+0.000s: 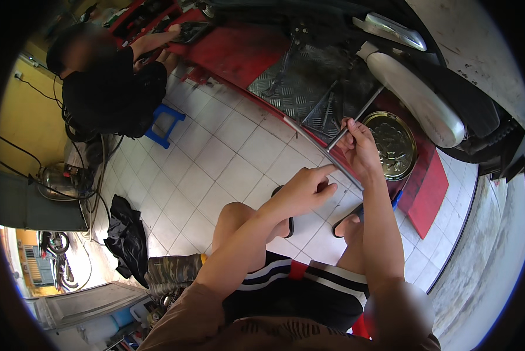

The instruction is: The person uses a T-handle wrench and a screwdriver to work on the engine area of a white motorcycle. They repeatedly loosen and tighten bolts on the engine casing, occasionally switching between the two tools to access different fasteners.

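Observation:
My right hand (361, 146) is closed around the shaft of a steel T-handle wrench (351, 174), just below its crossbar. The shaft's far end reaches up beside the motorcycle's silver exhaust muffler (417, 96); what that tip touches I cannot make out. My left hand (306, 190) is at the crossbar with its index finger stretched toward it and the thumb apart, gripping nothing. Whether the fingertip touches the bar is unclear. Beyond my right wrist, a round gold-coloured metal tray (413, 153) holds several small metal parts.
A red lift platform (239, 52) bears a dark tread plate with several hand tools (321, 108). Another person (107, 88) crouches at far left beside a blue stool (165, 125). Black cloth (125, 237) lies on the tiles. An air compressor tank (58, 181) and hoses stand left.

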Motion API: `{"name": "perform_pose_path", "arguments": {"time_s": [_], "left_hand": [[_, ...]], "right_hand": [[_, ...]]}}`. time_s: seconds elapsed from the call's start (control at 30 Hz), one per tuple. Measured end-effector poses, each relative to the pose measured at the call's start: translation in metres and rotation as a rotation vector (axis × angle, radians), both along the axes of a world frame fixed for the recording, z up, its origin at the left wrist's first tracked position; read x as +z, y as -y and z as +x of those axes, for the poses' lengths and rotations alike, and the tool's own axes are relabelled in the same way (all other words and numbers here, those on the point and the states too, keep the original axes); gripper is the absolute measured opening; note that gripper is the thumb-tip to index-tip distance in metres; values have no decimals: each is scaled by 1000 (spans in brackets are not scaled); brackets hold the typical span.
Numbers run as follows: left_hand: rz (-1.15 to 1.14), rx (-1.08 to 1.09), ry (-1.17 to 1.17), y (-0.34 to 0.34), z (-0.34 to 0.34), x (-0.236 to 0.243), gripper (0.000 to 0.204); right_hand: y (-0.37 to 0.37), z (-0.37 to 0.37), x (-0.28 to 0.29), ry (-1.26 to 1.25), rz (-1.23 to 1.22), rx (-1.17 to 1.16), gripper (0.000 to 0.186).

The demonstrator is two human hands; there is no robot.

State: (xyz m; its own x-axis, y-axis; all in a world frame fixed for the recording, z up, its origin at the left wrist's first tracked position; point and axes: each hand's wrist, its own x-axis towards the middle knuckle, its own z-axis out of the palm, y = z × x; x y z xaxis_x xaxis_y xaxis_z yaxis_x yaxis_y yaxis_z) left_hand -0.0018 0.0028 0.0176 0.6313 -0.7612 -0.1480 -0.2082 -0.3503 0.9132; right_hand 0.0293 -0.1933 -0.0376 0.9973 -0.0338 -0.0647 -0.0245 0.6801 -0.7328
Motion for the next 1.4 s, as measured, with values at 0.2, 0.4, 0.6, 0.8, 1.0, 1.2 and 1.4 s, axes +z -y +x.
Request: {"name": "perform_pose_path", "arguments": {"time_s": [0.2, 0.4, 0.6, 0.8, 1.0, 1.2, 1.4], "left_hand": [[-160, 219, 209, 6, 2, 17, 64], [248, 386, 495, 7, 16, -20, 40], [253, 410, 408, 5, 17, -19, 39], [71, 326, 46, 25, 12, -47, 43], [-42, 305, 31, 29, 4, -50, 28], [-64, 301, 118, 28, 9, -58, 14], [-5, 206, 75, 3, 26, -58, 18]], "right_hand": [[7, 2, 0, -8, 34, -17, 23], [5, 1, -6, -123, 39, -74, 23], [0, 14, -6, -163, -302, -97, 27], [71, 32, -31, -221, -254, -268, 22], [125, 103, -38, -276, -45, -509, 17], [131, 121, -40, -233, 161, -564, 13], [110, 118, -44, -219, 27, -733, 10]]}}
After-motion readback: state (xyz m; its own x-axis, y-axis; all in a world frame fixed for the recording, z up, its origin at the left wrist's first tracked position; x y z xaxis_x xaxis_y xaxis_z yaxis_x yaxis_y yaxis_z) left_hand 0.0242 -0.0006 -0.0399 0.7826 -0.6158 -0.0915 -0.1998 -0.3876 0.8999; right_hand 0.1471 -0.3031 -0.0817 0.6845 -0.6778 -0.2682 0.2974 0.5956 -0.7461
